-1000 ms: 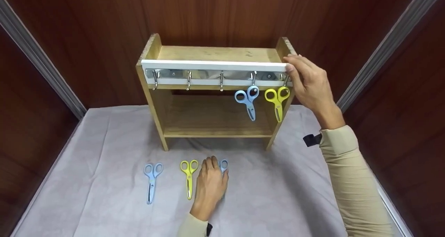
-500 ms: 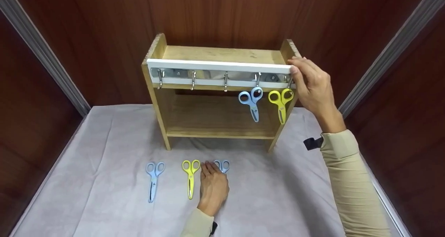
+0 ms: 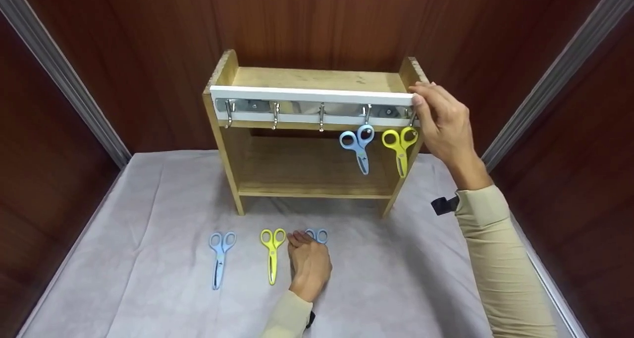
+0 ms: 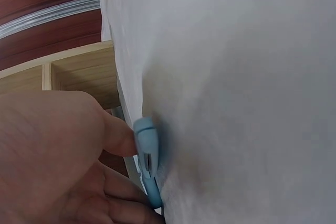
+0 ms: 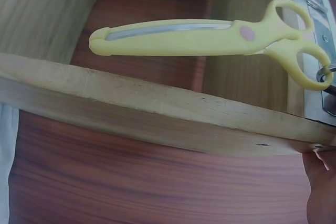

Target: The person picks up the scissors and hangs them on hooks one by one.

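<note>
My left hand [image 3: 311,264] pinches blue scissors [image 3: 322,235] lying on the cloth. In the head view their handle loops show past my fingers and the blades are hidden; the left wrist view has the scissors [image 4: 147,153] between thumb and fingers. My right hand [image 3: 448,122] grips the top right corner of the wooden shelf [image 3: 314,195], thumb at the end of the white hook rail [image 3: 312,93]. Beside it, yellow scissors [image 3: 400,149] hang by one loop from the rightmost hook; the right wrist view shows these yellow scissors [image 5: 184,38] close up. Blue scissors [image 3: 360,147] hang one hook further left.
Yellow scissors [image 3: 273,253] lie just left of my left hand, with blue scissors [image 3: 218,258] farther left. Three bare hooks, one of them the middle hook [image 3: 322,117], line the rail's left part. Dark wooden panels enclose the grey cloth [image 3: 163,268] at back and sides.
My left hand has drawn back slightly toward the near edge, uncovering both handle loops of the blue scissors. The right hand keeps its hold; the whole head view has shifted a little.
</note>
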A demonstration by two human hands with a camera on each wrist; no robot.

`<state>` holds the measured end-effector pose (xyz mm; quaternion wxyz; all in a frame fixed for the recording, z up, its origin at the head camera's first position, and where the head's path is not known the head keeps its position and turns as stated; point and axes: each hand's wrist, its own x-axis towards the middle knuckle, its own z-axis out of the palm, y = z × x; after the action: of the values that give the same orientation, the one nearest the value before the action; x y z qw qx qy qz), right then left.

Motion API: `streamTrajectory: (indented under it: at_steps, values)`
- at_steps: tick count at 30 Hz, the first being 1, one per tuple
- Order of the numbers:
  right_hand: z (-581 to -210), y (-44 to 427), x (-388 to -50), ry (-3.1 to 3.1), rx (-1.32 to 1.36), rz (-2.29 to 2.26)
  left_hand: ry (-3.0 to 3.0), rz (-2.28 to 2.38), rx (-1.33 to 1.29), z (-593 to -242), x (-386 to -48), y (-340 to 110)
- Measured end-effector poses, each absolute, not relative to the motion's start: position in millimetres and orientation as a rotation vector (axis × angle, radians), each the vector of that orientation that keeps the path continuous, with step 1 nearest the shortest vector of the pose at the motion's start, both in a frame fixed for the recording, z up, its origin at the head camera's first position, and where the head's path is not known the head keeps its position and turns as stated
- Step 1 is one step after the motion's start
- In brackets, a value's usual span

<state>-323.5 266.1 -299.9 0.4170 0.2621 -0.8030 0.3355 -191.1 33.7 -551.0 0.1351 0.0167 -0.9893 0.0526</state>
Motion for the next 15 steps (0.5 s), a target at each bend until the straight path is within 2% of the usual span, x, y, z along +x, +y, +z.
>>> streamTrajectory:
  at_steps: [15]
  values:
    - [-300.7,265.5,-322.8,-1.997,0.662,0.828,-2.688,0.327,0.131,-549.3,-203.9,45.6]
